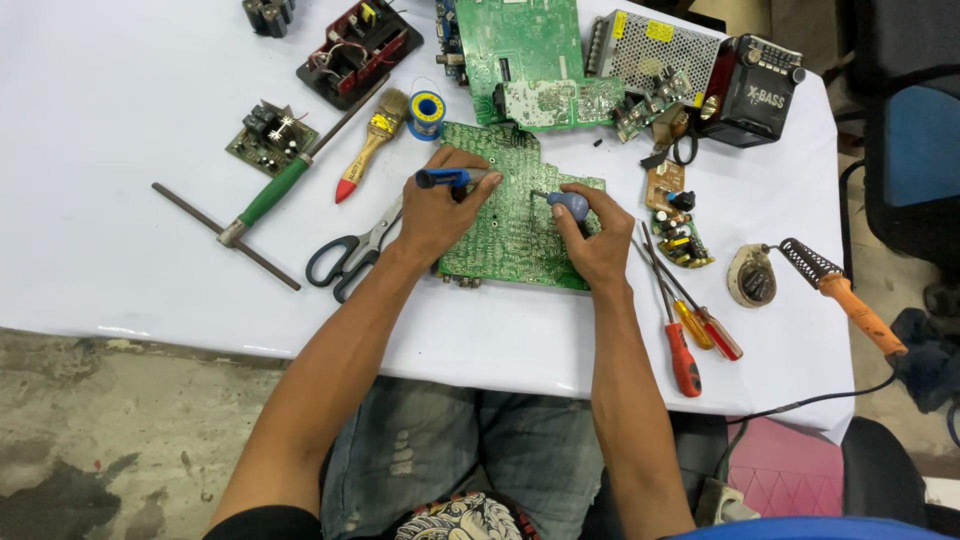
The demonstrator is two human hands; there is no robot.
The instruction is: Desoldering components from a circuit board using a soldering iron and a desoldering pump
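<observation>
Head view: the green board (515, 215) lay solder side up on the white table (120, 120), at mid-table just in front of the person, with both hands on it. The left hand (440, 205) rested on the board's left part, fingers curled shut around a blue-handled tool (445, 178) lying across the top of the hand; its tip pointed right over the board, and whether it touched the surface could not be told. The right hand (595, 240) sat on the board's right part, fingers closed around a blue-bulbed tool (570, 203), its thin dark tip aimed left toward the board's centre.

As to progress, the work on the board appeared to be under way rather than finished: both tools were held over the same central area, and the board was not set aside. Nothing in the view showed any part lifted off it, and how many joints had been dealt with could not be judged; the solder points were too small to read.

Around the board: scissors (350, 255) just left of the left wrist, a brush (372, 140) and a solder reel (427, 108) beyond them, a green-handled tool (275, 190) further left. Screwdrivers (685, 325) lay right of the right wrist. An orange-handled iron (845, 295) rested near the table's right edge beside its round stand (752, 277). Other boards (525, 50) and a black radio (755, 85) lay at the far side.
</observation>
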